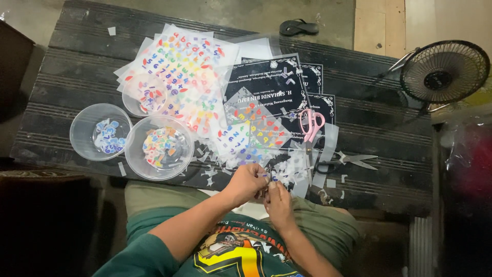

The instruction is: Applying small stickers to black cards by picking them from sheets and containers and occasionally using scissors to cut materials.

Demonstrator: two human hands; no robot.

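Where the dark slatted table (77,66) meets the person's lap, the left hand (247,183) and the right hand (278,201) come together just off the near edge, fingertips pinched on a tiny sticker piece (267,179) held between them; it is too small to tell its shape. Right beyond the hands, along the near edge, lies a litter of white paper scraps (294,169). Just to the right of the scraps rest black-handled scissors (348,161), blades pointing toward the right edge, and a little farther in, pink-handled scissors (311,124) lie on dark printed cards (271,82). Toward the near left corner stand three clear plastic bowls: a large bowl (159,149) with mixed coloured cut-outs, a smaller bowl (101,132) to its left with bluish ones, and a third bowl (145,94) behind, set on the sheets. Clear sticker sheets (184,61) covered in colourful numbers and letters spread across the middle toward the far edge, overlapping the cards. Past the table's right edge a small black fan (444,72) sits tilted up. Beyond the far edge is a bare concrete floor with one dark sandal (299,27) on it.
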